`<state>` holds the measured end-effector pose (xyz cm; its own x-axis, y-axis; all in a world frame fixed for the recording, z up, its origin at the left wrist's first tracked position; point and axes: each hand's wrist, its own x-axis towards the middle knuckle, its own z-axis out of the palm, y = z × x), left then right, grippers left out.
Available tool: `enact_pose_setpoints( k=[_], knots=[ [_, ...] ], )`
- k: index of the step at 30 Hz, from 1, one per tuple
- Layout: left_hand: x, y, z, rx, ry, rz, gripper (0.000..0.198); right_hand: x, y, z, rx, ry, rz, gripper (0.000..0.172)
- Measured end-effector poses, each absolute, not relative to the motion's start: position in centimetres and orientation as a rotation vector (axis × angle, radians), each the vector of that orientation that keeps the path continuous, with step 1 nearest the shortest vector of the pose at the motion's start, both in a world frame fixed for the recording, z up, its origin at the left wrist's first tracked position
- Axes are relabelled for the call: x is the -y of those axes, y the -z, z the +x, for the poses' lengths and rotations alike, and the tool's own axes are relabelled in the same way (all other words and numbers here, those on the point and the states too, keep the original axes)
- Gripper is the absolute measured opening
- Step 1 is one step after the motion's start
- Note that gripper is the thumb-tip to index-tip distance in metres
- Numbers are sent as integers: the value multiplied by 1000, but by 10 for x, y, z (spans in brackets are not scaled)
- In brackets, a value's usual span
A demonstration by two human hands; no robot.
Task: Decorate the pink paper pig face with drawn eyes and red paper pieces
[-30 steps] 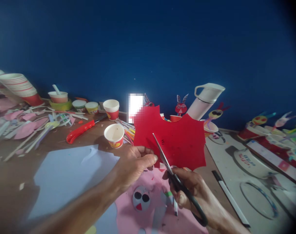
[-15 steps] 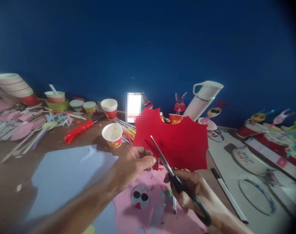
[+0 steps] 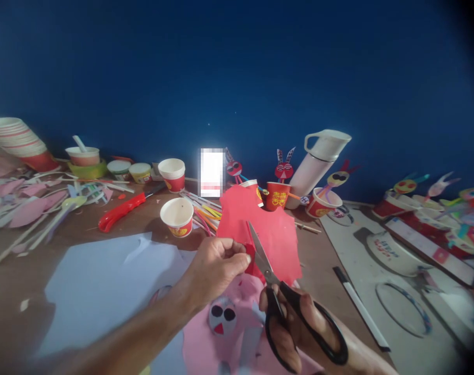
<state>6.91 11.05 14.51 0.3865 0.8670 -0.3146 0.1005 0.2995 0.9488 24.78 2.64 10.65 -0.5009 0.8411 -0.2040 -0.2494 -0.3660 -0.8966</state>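
Near the middle of the head view, my left hand (image 3: 223,263) pinches the lower left part of a scallop-edged red paper (image 3: 278,234). My right hand (image 3: 307,323) has its fingers in the handles of black-handled scissors (image 3: 263,258). The handles are spread, and the blades lie at the paper beside my left fingertips. Below my hands is pink paper (image 3: 200,346) bearing a round pale face (image 3: 222,315) with black eyes and a red triangle.
Light blue paper (image 3: 84,291) lies left, behind it a red-handled cutter (image 3: 122,212). A white cup (image 3: 177,216) stands behind my left hand. Farther back are a leaning flask (image 3: 315,166) and cup figures (image 3: 284,172). A marker (image 3: 361,310) lies right.
The scissors have opened from nearly closed, and my right hand has turned with them. The red paper has tilted and its right side has moved left, uncovering the cups behind. The view has shifted slightly.
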Motion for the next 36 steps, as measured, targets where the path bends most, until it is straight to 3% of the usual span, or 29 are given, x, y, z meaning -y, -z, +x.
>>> enact_pose_setpoints(
  k=[7, 28, 36],
  knots=[
    [-109, -140, 72, -1067, -616, 1191, 9, -26, -120, 265, 1431, -1805, -1114, 50],
    [-110, -139, 68, -964, -457, 1151, 8, -32, -123, 273, 1474, -1757, -1167, 57],
    [-112, -141, 65, -879, -411, 1178, 10, -33, -127, 277, 1476, -1770, -1203, 52]
  ],
)
